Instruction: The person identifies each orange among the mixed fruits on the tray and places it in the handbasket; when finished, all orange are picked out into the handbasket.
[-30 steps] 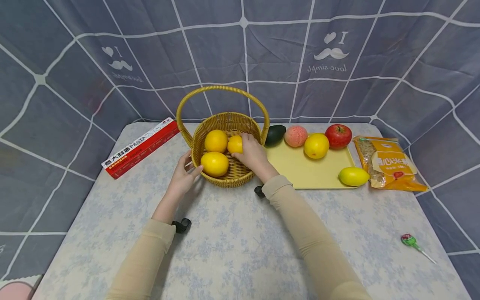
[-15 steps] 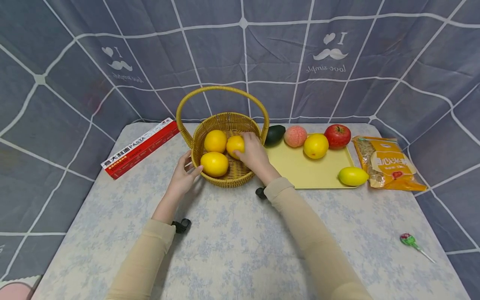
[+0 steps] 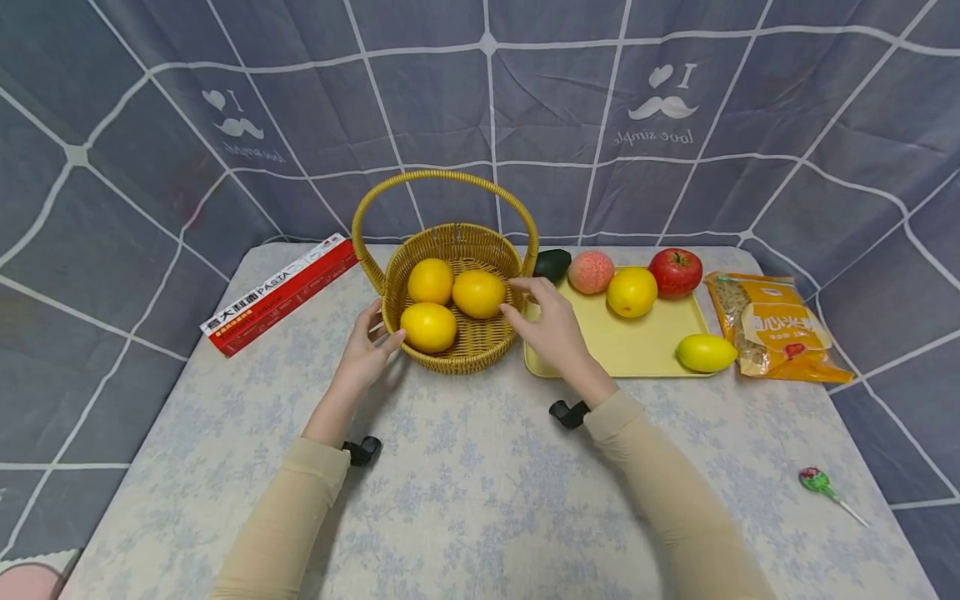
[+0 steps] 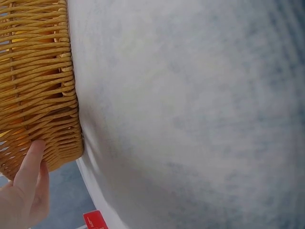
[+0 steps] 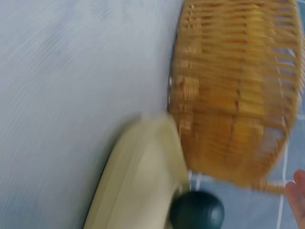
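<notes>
A yellow wicker basket (image 3: 462,360) with a tall arched handle stands on the table in the head view. Inside lie a round yellow-orange fruit (image 3: 431,282) and two oval lemon-like ones, a front lemon (image 3: 429,327) and a right lemon (image 3: 480,294). My left hand (image 3: 365,354) holds the basket's left side, thumb near the front rim and fingers against the outer wall. The left wrist view shows fingers (image 4: 31,167) touching the weave. My right hand (image 3: 553,327) is at the basket's right rim, fingers spread, holding nothing. In the right wrist view only fingertips (image 5: 298,191) show.
Right of the basket, a pale yellow tray (image 3: 622,354) bears a dark green avocado-like fruit (image 3: 552,265), a pink peach (image 3: 591,272), a yellow fruit (image 3: 632,292), a red apple (image 3: 676,272) and a lemon (image 3: 707,353). Nearby are a pasta box (image 3: 281,296), an orange bag (image 3: 780,327) and a lollipop (image 3: 823,484).
My right hand has let go of the right lemon and drawn back to the right, over the rim. That lemon now lies fully visible in the basket. My left hand has stayed put.
</notes>
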Action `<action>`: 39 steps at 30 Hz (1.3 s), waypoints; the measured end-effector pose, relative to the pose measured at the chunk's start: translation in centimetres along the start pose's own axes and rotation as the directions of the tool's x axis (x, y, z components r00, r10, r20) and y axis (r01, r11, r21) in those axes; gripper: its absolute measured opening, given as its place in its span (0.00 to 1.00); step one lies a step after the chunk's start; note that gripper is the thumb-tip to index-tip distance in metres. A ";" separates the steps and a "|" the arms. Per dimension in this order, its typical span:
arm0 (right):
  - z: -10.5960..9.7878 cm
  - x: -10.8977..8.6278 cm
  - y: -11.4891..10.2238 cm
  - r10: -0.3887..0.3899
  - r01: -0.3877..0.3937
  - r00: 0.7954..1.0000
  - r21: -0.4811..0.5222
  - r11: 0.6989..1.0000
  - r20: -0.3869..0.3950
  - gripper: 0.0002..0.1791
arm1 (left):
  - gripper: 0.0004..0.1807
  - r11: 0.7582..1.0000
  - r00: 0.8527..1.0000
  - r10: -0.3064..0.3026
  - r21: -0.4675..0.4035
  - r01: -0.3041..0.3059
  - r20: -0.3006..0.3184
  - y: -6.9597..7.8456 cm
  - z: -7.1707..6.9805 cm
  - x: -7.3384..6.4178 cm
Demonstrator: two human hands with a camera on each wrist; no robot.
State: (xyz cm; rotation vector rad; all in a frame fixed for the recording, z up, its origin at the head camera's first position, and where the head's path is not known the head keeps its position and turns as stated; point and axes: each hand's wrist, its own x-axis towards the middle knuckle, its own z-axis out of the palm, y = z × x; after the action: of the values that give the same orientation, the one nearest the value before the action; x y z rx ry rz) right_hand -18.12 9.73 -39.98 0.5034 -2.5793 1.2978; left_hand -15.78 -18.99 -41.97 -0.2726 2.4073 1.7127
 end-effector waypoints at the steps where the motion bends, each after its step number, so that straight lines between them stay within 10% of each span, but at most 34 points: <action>1: -0.5 -0.3 0.3 0.002 -0.002 1.000 0.027 1.000 -0.021 0.22 | 0.43 1.000 1.000 -0.001 -0.001 0.001 0.000 0.0 0.0 0.0; 18: -8.4 -3.3 6.2 0.276 -0.281 0.929 0.014 0.959 -0.247 0.24 | 0.43 1.000 1.000 0.010 -0.018 -0.009 0.022 0.0 0.0 -0.1; 39: -11.8 -2.7 8.5 0.438 -0.457 0.868 -0.033 0.889 -0.236 0.38 | 0.43 1.000 1.000 0.024 0.004 -0.024 0.009 0.1 -0.1 -0.1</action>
State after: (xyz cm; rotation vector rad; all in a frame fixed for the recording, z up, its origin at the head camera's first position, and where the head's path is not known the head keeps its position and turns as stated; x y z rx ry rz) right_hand -18.60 24.50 -40.22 -0.2701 -2.6294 1.2686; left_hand -15.66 -19.08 -41.84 -0.2359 2.4173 1.7158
